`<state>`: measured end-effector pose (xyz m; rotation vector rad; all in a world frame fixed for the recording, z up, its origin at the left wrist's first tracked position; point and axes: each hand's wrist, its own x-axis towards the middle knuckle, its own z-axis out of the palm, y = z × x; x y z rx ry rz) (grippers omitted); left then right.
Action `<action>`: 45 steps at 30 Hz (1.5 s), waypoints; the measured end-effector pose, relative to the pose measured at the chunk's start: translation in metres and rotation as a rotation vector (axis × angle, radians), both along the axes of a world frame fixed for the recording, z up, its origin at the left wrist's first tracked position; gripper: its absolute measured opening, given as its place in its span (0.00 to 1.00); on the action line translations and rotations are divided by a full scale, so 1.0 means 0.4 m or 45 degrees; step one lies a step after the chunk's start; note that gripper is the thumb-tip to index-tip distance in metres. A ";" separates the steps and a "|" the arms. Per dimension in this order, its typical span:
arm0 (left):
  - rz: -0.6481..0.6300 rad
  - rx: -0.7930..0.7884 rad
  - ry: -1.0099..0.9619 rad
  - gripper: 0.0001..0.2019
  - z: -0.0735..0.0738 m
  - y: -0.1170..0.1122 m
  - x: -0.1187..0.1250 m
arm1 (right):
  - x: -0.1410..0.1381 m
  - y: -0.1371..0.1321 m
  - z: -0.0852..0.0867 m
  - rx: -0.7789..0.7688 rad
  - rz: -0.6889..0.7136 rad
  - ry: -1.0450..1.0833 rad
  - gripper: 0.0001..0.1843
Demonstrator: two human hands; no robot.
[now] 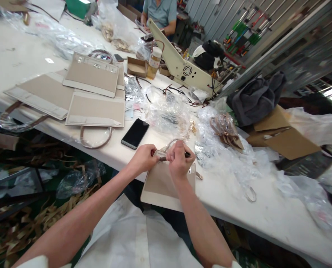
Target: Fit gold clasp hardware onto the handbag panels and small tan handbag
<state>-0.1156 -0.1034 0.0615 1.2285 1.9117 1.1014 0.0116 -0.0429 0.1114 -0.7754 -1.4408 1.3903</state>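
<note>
A beige bag panel (160, 184) lies at the table's front edge, partly over it, directly before me. My left hand (145, 159) is closed, its fingers pinching the panel's upper left corner. My right hand (180, 160) is closed around a slim dark-handled tool (187, 154), its shaft pointing left toward my left fingertips; the exact kind is unclear. Behind my right hand a pale bag handle (171, 142) curves up, and metal fittings (189, 171) show on the panel to its right. A short strap (199, 175) sticks out beside them. My fingers hide the spot where the tool's tip meets the panel.
Left of my hands lie a black phone (135, 133) and several beige panels (95, 108) with wrapped handles. Clear plastic bags (168, 115) and gold-coloured fittings (193, 127) lie ahead. Beyond stand a bottle (154, 63) and a cream machine (182, 67). A person (160, 16) sits opposite.
</note>
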 end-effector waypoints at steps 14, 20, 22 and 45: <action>-0.005 0.075 0.053 0.06 -0.016 -0.004 0.009 | -0.074 0.110 -0.026 -0.506 -0.004 0.074 0.38; -0.057 0.082 -0.122 0.07 -0.022 -0.008 -0.008 | -0.102 0.164 -0.022 -0.798 0.066 -0.067 0.38; -0.051 0.091 -0.193 0.07 -0.023 -0.009 -0.008 | -0.073 0.138 -0.002 -0.644 0.092 0.023 0.40; 0.002 0.137 -0.313 0.03 -0.032 -0.020 0.005 | -0.054 0.137 0.033 -0.334 -0.100 0.107 0.42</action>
